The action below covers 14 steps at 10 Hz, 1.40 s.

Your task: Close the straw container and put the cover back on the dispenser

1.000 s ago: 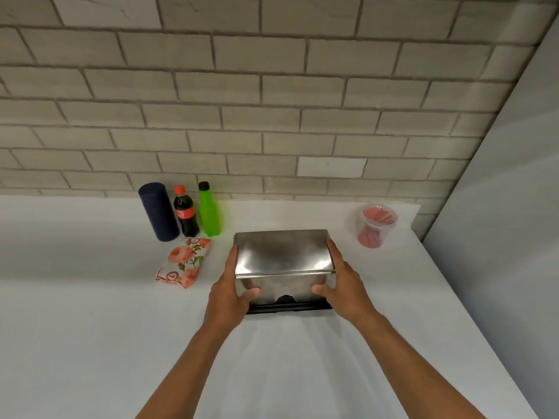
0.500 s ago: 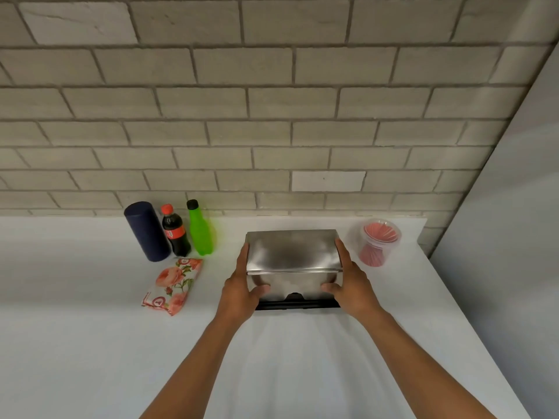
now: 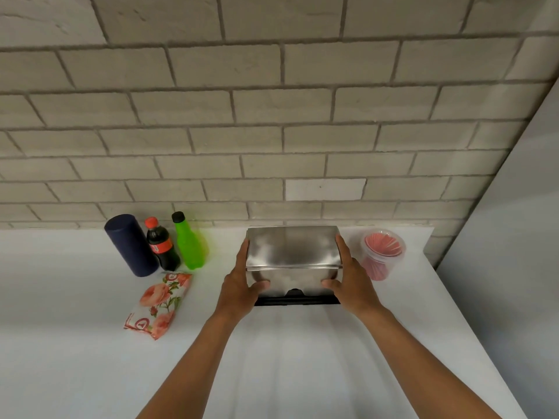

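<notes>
A shiny steel dispenser cover (image 3: 292, 247) sits over a black base (image 3: 298, 300) near the back of the white counter. My left hand (image 3: 240, 285) grips the cover's left side, thumb on its front face. My right hand (image 3: 352, 281) grips the right side the same way. Just to the right stands a clear plastic straw container (image 3: 382, 255) full of red straws; a clear lid seems to lie on its top, though I cannot tell if it is pressed shut.
Left of the dispenser stand a green bottle (image 3: 189, 243), a cola bottle (image 3: 160, 244) and a dark blue cylinder (image 3: 130, 244). A floral packet (image 3: 158, 303) lies in front of them. A brick wall runs behind; a grey panel rises on the right.
Both hands have stayed on the steel cover's sides, and the cover with them has shifted slightly back toward the wall. My view has tilted up a little.
</notes>
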Motion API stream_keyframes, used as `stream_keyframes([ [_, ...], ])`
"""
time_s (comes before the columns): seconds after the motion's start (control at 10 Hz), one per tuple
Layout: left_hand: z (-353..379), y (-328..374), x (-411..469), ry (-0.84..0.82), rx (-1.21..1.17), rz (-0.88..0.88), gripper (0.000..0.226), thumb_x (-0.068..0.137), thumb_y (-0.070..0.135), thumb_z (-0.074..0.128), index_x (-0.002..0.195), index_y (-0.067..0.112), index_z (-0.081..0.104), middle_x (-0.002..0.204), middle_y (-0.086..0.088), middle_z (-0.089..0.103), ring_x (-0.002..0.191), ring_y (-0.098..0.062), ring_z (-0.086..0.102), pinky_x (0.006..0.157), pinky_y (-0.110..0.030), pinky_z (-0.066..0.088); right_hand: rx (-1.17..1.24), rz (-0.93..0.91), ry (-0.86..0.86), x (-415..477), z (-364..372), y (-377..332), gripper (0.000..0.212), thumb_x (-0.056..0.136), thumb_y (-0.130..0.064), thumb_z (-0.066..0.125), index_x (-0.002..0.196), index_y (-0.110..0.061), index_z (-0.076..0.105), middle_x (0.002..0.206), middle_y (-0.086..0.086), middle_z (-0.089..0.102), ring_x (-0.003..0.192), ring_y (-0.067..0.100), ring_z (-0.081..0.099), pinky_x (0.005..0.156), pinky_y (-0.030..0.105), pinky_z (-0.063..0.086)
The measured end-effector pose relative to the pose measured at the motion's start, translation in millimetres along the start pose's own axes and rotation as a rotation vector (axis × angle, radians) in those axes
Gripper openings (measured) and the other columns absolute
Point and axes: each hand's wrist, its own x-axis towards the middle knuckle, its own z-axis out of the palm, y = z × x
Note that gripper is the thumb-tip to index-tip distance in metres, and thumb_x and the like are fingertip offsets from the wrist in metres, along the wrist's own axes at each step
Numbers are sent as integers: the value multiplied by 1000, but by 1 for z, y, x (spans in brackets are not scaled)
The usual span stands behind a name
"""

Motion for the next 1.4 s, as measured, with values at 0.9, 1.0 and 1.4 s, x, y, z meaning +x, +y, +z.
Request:
stream_keyframes([
  [0.9, 2, -2, 23, 15, -38, 89, 112, 88, 15, 84, 170, 32, 10, 125, 38, 54, 95, 19, 63, 72, -4, 51, 13, -36, 46, 23, 1, 7, 121, 85, -8, 80, 159, -59, -2, 128, 13, 60, 101, 24, 66, 93, 38, 56],
  [1.0, 3, -2, 23, 21, -29, 75, 112, 88, 18, 84, 169, 34, 9, 127, 30, 57, 92, 18, 64, 72, -7, 53, 14, -44, 43, 24, 1, 8, 120, 85, -8, 79, 160, -57, -1, 133, 15, 59, 105, 25, 66, 94, 36, 56],
  [1.4, 12, -2, -7, 68, -134, -136, 128, 82, 32, 90, 168, 38, -5, 147, 13, 59, 128, -21, 64, 97, -33, 54, 23, -17, 3, -4, -9, 0, 126, 80, -15, 81, 162, -47, -8, 159, 2, 44, 135, 27, 53, 96, 37, 52],
])
